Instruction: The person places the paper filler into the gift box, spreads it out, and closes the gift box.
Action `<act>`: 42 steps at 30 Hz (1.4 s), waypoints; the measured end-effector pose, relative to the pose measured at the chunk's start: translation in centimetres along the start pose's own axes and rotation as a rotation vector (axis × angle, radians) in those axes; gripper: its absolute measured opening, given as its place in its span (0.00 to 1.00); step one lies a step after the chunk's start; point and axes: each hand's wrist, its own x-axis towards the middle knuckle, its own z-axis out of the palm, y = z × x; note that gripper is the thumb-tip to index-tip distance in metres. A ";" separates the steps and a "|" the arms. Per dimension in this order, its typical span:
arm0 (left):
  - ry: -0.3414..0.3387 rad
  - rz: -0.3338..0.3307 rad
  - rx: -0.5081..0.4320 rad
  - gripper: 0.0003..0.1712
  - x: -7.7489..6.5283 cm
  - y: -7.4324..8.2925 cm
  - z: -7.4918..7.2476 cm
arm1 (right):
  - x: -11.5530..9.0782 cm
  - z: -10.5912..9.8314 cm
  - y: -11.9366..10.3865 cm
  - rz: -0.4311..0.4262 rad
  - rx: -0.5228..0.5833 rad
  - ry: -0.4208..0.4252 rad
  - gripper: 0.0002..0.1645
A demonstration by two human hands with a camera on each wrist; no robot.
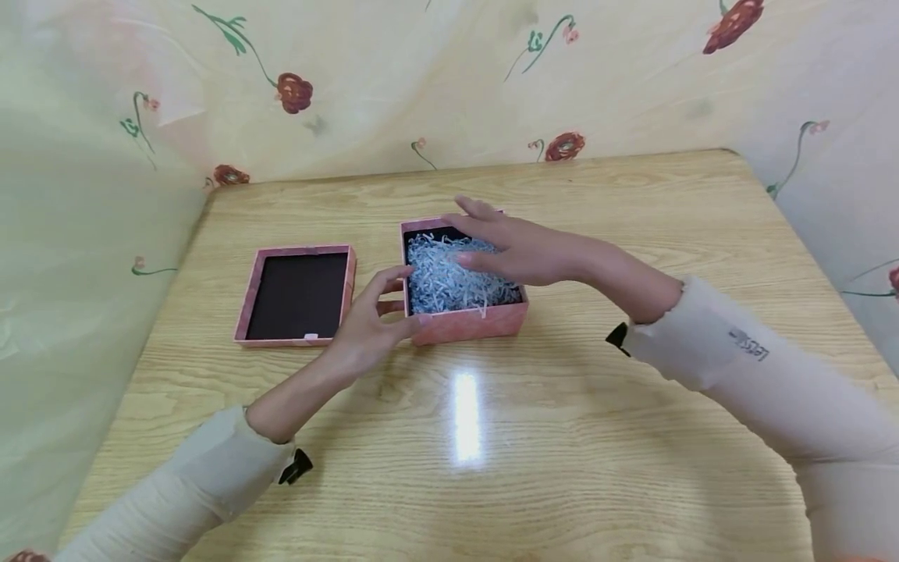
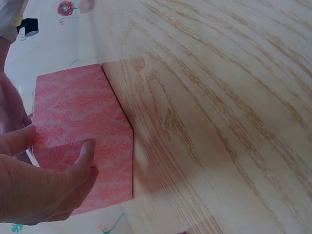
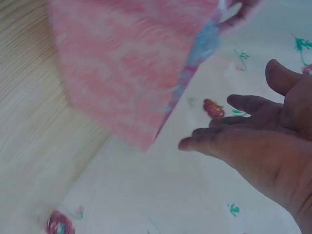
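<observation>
A pink patterned box (image 1: 469, 324) stands on the table, dark inside and filled with pale blue shredded paper (image 1: 449, 273). At its near left corner is my left hand (image 1: 368, 320), with the thumb on the front rim and the fingers against the left side. The left wrist view shows those curved fingers against the box's pink wall (image 2: 83, 107). Over the right part of the shredded paper hovers my right hand (image 1: 520, 246), fingers extended and thumb apart. In the right wrist view that hand (image 3: 263, 131) holds nothing and is apart from the box wall (image 3: 122, 73).
Left of the box lies a shallow pink lid (image 1: 242, 320), its black inside facing up, with a small white piece (image 1: 311, 336) at its near edge. The wooden table (image 1: 562, 468) meets flowered curtains (image 1: 421, 86) at the back and sides.
</observation>
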 end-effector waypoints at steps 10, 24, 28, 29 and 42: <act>0.007 -0.014 0.009 0.38 0.0 0.1 0.1 | -2.4 0.9 4.3 0.044 -0.049 0.201 0.39; 0.007 -0.029 0.011 0.38 0.1 0.2 0.1 | -2.5 3.5 5.9 0.154 -0.085 0.269 0.44; 0.011 -0.026 0.010 0.38 0.1 0.2 0.1 | -2.2 3.1 4.8 0.105 -0.024 0.309 0.42; 0.010 -0.023 0.008 0.38 0.1 0.2 0.1 | -2.1 3.0 4.5 0.093 -0.027 0.322 0.41; 0.001 -0.008 -0.014 0.38 0.2 0.2 0.0 | 1.1 4.5 1.2 -0.122 -0.272 0.094 0.34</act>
